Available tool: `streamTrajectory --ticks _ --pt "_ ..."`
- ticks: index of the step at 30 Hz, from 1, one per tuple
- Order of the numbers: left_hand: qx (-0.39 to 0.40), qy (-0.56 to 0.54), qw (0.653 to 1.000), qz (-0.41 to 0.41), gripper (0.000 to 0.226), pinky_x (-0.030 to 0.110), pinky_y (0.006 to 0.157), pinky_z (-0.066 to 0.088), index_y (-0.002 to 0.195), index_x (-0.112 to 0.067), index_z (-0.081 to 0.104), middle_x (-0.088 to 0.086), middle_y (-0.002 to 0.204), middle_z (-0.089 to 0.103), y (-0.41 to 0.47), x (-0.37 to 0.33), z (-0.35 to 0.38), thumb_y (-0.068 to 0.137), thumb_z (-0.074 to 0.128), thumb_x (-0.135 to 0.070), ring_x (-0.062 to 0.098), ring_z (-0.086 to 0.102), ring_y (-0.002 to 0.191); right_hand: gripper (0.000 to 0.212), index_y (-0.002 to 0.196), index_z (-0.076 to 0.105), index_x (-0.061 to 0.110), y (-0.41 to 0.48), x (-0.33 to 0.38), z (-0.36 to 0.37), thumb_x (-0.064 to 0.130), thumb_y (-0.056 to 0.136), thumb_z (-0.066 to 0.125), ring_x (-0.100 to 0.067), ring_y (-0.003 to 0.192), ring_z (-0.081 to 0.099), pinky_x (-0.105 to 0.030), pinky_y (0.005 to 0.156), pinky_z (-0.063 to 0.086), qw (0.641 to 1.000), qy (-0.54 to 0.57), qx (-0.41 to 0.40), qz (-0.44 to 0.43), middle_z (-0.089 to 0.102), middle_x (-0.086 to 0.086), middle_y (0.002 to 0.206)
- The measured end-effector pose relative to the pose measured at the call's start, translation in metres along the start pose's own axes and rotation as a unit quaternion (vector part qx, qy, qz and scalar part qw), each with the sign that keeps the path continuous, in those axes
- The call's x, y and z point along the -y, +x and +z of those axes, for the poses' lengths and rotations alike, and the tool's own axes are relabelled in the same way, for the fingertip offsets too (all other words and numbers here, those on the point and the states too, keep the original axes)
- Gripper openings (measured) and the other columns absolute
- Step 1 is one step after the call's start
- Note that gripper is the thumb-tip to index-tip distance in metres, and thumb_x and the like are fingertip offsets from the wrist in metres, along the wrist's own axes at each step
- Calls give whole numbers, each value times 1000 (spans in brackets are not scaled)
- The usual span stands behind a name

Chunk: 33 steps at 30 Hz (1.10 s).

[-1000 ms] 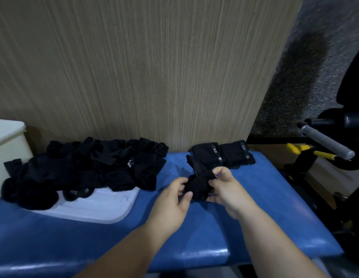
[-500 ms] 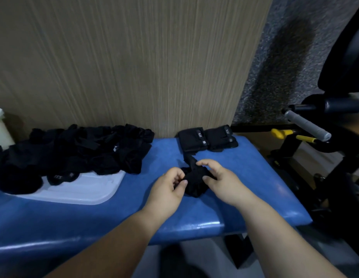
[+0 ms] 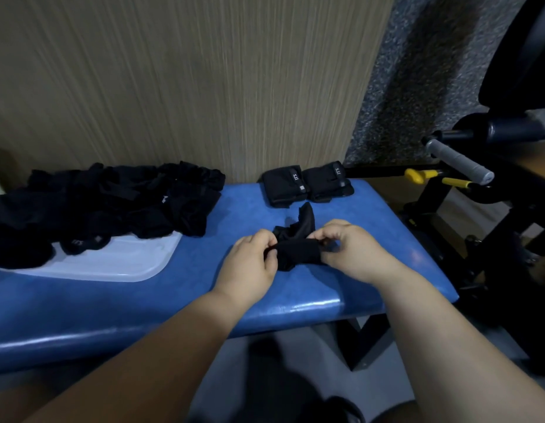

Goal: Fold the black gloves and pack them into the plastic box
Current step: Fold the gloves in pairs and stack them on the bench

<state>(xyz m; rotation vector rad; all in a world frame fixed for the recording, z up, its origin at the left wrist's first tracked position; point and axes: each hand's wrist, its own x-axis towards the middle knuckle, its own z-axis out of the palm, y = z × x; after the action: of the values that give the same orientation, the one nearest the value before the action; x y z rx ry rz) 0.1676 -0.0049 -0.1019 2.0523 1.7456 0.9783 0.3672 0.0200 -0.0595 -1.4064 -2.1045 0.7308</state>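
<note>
A black glove [image 3: 298, 239] lies bunched on the blue padded bench [image 3: 295, 303], its far end sticking up. My left hand [image 3: 252, 264] pinches its left side and my right hand [image 3: 353, 251] pinches its right side, stretching a band of fabric between them. A pile of loose black gloves [image 3: 106, 209] covers the far left of the bench and part of a white plastic lid [image 3: 118, 267]. Two folded gloves [image 3: 307, 186] sit side by side at the back of the bench by the wall. The plastic box itself is barely visible at the left edge.
A wood-grain wall panel [image 3: 204, 87] stands right behind the bench. To the right is black exercise equipment with a grey handle grip [image 3: 457, 161] and yellow parts [image 3: 417, 174]. The bench's front edge runs just under my wrists.
The view has swung right and down, pushing the white box out of frame. My hands have pulled the glove closer and stretched a fold of it between them.
</note>
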Motion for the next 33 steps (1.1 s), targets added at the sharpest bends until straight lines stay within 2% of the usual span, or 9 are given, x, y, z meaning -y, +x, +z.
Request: streamTrajectory --ticks 3,6,12,16,19,23,25,29,33 --pt "41 -30 999 -17 19 32 76 46 94 -30 54 -8 89 58 -1 2 -3 86 51 -14 17 52 91 25 88 71 25 0 -1 2 2 76 74 -13 89 60 -2 75 39 1000 -6 -6 18 58 5 94" --pt "71 -71 994 -38 26 29 83 48 93 -36 56 -13 96 59 -2 4 -7 81 54 -13 10 54 96 23 93 74 15 -2 1 -4 0 76 68 -12 95 61 -8 81 42 997 59 23 48 62 1 102" --pt "105 -103 988 -40 33 13 87 38 87 -45 53 -15 104 60 1 6 -13 81 63 -13 0 54 103 25 83 74 26 -4 1 -10 3 75 76 -9 87 60 -16 82 44 994 92 35 55 64 -1 97" --pt "127 -110 984 -50 31 10 86 37 86 -42 55 -16 101 62 4 10 -17 80 68 -15 -2 56 102 22 81 75 24 -3 1 -10 7 70 83 -8 87 60 -15 81 42 993 99 33 62 64 2 94" --pt "134 -108 984 -55 24 2 78 37 86 -34 59 -12 97 64 5 9 -19 80 70 -14 0 57 97 23 83 75 20 -3 2 -9 12 66 87 -4 86 59 -9 78 40 993 93 38 68 62 7 92" --pt "118 -72 988 -64 19 11 73 40 82 -29 57 -10 92 62 5 6 -19 79 74 -21 7 57 90 22 77 71 23 0 4 -2 18 64 89 -5 80 57 -11 75 42 997 46 -4 66 58 7 91" --pt "105 -55 990 -72 22 15 69 41 78 -30 53 -11 86 60 5 3 -18 79 75 -24 9 57 85 22 75 70 20 1 4 3 17 64 89 -8 73 57 -13 71 44 997 49 -35 56 56 6 88" --pt "73 -66 991 -95 21 31 69 48 76 -22 52 2 79 63 5 -1 -13 82 72 -27 18 59 76 18 69 67 20 3 7 13 17 68 85 -3 63 50 -13 61 40 995 44 -91 22 55 6 76" --pt "24 -104 987 -123 26 16 50 35 72 -19 47 -5 64 53 7 -3 -10 84 69 -26 10 45 56 22 66 59 24 6 11 22 18 73 79 -6 61 48 -17 57 37 991 42 -129 23 53 7 67"
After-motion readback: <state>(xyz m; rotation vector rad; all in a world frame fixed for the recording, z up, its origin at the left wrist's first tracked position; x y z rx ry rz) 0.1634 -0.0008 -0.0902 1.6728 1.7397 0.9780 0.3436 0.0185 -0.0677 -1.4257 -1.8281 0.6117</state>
